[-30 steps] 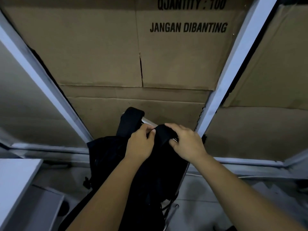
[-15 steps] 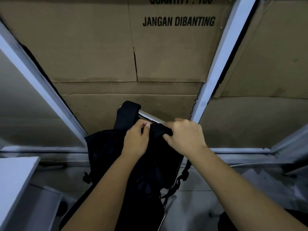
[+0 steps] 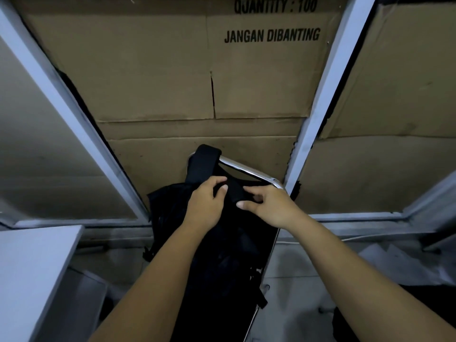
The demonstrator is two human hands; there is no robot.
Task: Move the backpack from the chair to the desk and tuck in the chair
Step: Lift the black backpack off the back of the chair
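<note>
right hand (image 3: 267,206) shifted along strap, backpack (image 3: 217,245) upright on chair (image 3: 249,172)

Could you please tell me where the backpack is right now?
In the head view, the backpack hangs at centre on the chair, one strap looped over its chrome backrest, right of the desk.

the chair (image 3: 249,172) is the carrier here, its chrome top rail curving across just under the cardboard wall. draped on it is the black backpack (image 3: 222,255), one strap looped up over the rail's left end, the body hanging down against the chair back and covering it. how the seat looks, can't tell, the bag and arms hide it. lower left, a white desk (image 3: 29,267) corner juts in, its visible surface bare. beneath both, a pale grey floor (image 3: 296,262), with crumpled whitish sheets lying at right.
</note>
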